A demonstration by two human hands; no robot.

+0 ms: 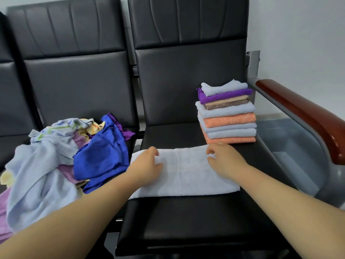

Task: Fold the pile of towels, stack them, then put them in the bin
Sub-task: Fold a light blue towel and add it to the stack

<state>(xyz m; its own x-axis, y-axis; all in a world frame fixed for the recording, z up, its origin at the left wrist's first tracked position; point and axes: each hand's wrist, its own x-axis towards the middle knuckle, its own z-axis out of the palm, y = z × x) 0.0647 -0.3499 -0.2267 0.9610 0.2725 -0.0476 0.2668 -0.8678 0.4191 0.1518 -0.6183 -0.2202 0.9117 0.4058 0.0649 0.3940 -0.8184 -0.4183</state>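
A pale blue towel (186,174), folded into a long strip, lies across the right-hand black seat (186,221). My left hand (147,166) rests on its left part and my right hand (225,160) on its right part, fingers loosely bent on the cloth, holding nothing. A stack of folded towels (227,116) in orange, pale blue, brown and purple stands at the seat's back right, just beyond my right hand. The unfolded pile (61,156), pale blue, royal blue, lilac and yellow, covers the left seat. A translucent grey bin (291,146) sits low on the right.
Black padded seat backs (186,71) rise behind both seats. A metal armrest with a red-brown wooden top (306,116) runs between the right seat and the bin. A narrow gap separates the two seats.
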